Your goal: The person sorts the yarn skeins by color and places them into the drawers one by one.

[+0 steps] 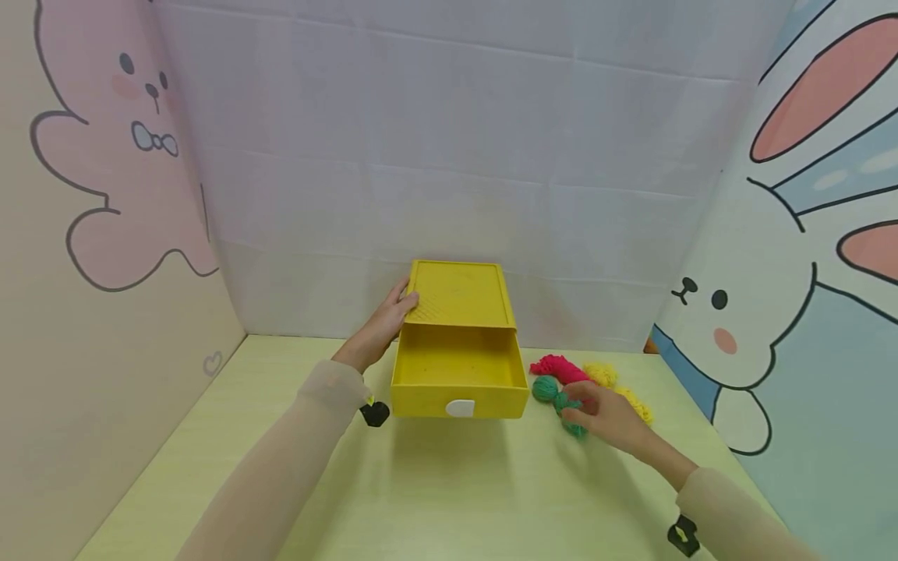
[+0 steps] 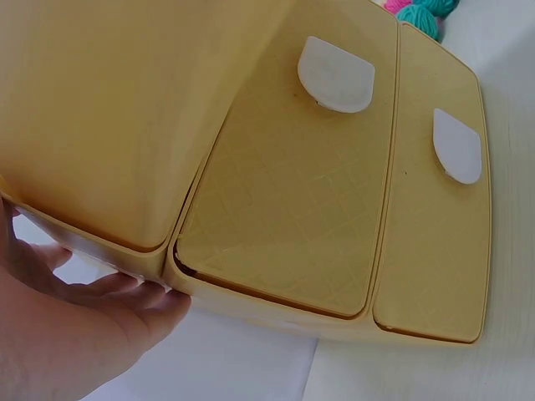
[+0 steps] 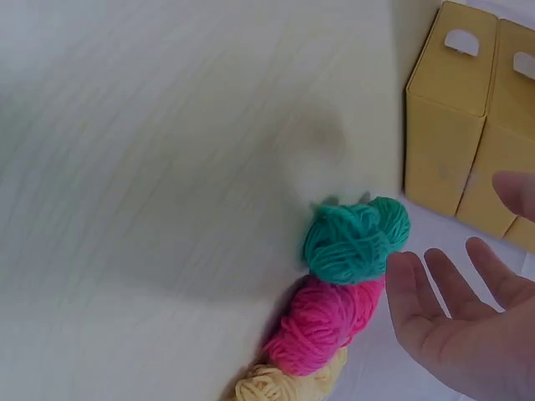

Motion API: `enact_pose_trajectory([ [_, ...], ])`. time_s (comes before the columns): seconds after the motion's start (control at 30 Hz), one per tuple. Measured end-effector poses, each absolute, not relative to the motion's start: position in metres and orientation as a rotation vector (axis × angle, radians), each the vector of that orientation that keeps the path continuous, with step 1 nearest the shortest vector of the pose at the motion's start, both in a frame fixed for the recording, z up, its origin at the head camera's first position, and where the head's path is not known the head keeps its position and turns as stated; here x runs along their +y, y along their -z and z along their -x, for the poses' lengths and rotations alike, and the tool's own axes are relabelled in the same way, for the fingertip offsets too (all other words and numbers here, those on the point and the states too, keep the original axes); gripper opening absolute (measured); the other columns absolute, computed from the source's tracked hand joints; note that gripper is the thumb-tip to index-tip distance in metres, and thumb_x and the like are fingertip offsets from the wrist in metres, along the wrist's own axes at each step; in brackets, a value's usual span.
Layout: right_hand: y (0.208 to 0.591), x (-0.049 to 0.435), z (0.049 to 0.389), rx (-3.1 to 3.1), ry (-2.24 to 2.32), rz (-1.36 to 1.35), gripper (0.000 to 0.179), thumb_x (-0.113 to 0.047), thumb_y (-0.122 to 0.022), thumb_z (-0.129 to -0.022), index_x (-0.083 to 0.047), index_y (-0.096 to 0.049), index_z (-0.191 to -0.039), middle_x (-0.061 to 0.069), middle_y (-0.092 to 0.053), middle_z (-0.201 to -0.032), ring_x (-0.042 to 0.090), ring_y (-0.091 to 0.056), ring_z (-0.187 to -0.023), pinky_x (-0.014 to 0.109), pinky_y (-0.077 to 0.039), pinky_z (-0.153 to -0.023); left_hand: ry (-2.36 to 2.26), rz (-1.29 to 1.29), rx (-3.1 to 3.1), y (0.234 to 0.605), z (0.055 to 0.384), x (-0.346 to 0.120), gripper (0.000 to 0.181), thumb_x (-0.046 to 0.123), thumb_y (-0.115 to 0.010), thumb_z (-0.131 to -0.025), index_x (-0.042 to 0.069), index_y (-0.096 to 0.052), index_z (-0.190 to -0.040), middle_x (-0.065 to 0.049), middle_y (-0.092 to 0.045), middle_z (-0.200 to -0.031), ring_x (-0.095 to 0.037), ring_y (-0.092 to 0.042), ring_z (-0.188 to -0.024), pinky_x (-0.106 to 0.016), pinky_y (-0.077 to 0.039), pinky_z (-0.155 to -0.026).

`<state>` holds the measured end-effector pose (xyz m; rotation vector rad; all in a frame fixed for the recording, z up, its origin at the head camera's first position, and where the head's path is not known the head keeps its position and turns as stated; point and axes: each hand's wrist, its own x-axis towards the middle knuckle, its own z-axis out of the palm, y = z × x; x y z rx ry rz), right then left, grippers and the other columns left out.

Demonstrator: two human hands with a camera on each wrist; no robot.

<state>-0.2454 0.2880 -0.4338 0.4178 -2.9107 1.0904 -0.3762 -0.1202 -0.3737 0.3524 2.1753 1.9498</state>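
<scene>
A yellow drawer unit stands near the back of the table, its top drawer pulled out with nothing visible inside. My left hand rests against the unit's left side, thumb at the top edge and fingers along the side wall. In the left wrist view, two lower drawers with white handles are closed. To the right of the unit, my right hand hovers by a green yarn skein, fingers loosely bent and apart, holding nothing. A pink yarn skein lies beside the green one.
Yellow yarn lies beyond the pink skein, on the right of the pale table. A white cloth backdrop rises right behind the drawer unit. Printed side panels with a pink animal and a white rabbit flank the table.
</scene>
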Motion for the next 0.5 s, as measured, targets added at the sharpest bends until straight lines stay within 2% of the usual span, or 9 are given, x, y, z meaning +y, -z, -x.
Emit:
enact_pose_trajectory([
  [0.13,0.439,0.294,0.257,-2.890,-0.987,-0.467,0.049,-0.022,-0.080,-0.097,0.006,-0.064,-0.135,0.026,-0.068,-0.131,0.043,-0.069,-0.110,0.054,-0.061,-0.092,-1.953,-0.346,2.170,0.375,0.377,-0.120,0.072,0.046,-0.040,-0.115,0.029,-0.001,-0.173,-0.006,-0.009,-0.178,-0.035,-0.025,-0.159,-0.062,-0.024,-0.126],
  [0.23,0.445,0.299,0.267,-2.883,-0.897,-0.482,0.050,-0.019,-0.081,-0.096,0.009,-0.064,-0.134,0.028,-0.067,-0.131,0.044,-0.068,-0.111,0.057,-0.059,-0.092,-1.957,-0.339,2.169,0.375,0.377,-0.120,0.071,0.046,-0.041,-0.115,0.030,-0.002,-0.173,-0.006,-0.011,-0.178,-0.034,-0.026,-0.158,-0.062,-0.025,-0.126],
  [0.5,0.459,0.308,0.284,-2.934,-0.819,-0.442,0.052,-0.019,-0.083,-0.094,0.010,-0.065,-0.132,0.023,-0.072,-0.120,0.034,-0.069,-0.101,0.049,-0.060,-0.085,-1.961,-0.325,2.178,0.374,0.376,-0.119,0.071,0.045,-0.041,-0.115,0.028,-0.004,-0.173,-0.006,-0.012,-0.178,-0.034,-0.026,-0.159,-0.061,-0.024,-0.127],
])
